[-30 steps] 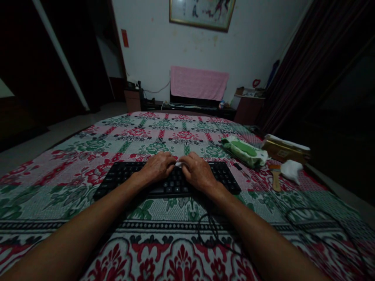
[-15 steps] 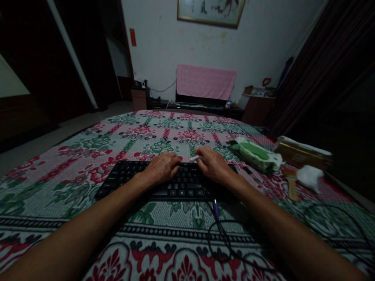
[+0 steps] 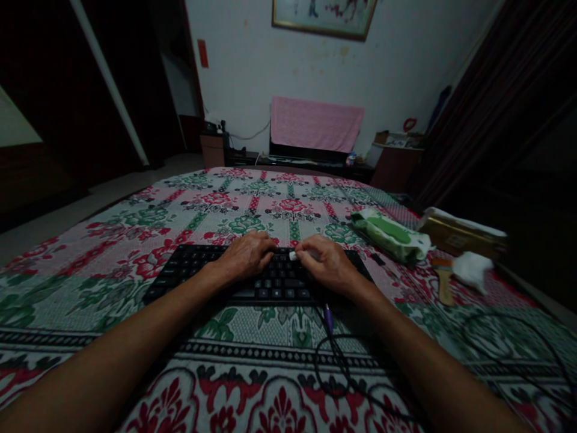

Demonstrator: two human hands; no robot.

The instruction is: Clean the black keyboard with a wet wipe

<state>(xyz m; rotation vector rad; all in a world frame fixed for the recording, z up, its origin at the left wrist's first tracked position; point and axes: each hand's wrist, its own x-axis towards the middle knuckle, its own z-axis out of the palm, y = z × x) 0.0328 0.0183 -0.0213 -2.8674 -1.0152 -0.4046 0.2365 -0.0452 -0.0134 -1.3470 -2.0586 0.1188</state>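
A black computer keyboard lies flat on a flowered cloth, crosswise in front of me. My left hand rests over its middle with the fingers bent toward the far edge, gripping the board there. Just to the right, my right hand pinches a small white piece between thumb and fingers, low over the upper keys. Most of that piece is hidden in the hand, so its kind cannot be made out. A black cable with a purple plug lies at the keyboard's near side.
To the right lie a green-and-white wipes pack, a gold box-like pack, a wooden-handled brush and a crumpled white wad. A small black object is near the keyboard. Loops of black cable spread at the right.
My right hand has come slightly nearer, and the white piece has moved from beyond the keyboard's far edge onto its upper keys. My left hand stays in place on the keyboard.
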